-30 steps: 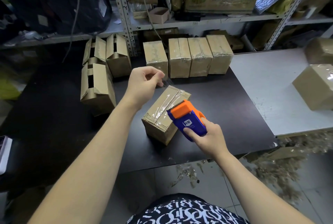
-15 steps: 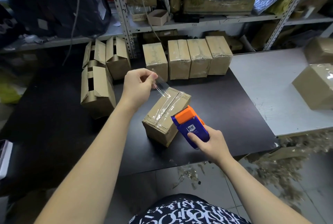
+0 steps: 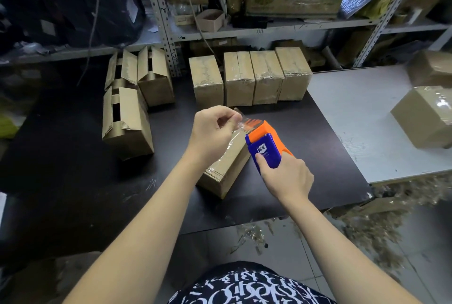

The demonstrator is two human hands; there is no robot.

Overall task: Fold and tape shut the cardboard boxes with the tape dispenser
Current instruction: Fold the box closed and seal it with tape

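Note:
A small taped cardboard box (image 3: 226, 171) lies on the black table (image 3: 73, 181), partly hidden under my hands. My right hand (image 3: 285, 176) grips the blue and orange tape dispenser (image 3: 265, 143) just above the box's far end. My left hand (image 3: 211, 130) pinches the free end of the clear tape (image 3: 241, 120) where it leaves the dispenser's orange mouth. Several taped boxes (image 3: 249, 78) stand in a row at the back. Three untaped boxes (image 3: 127, 122) with loose flaps stand at the back left.
A grey table (image 3: 354, 117) adjoins on the right and carries two wrapped boxes (image 3: 425, 115). Metal shelving (image 3: 166, 34) packed with bags and cartons rises behind. Tape scraps and debris (image 3: 367, 225) litter the floor at the table's front right.
The dispenser has risen from the near side of the box toward its far end. My left hand still pinches the tape end, now right at the dispenser's mouth.

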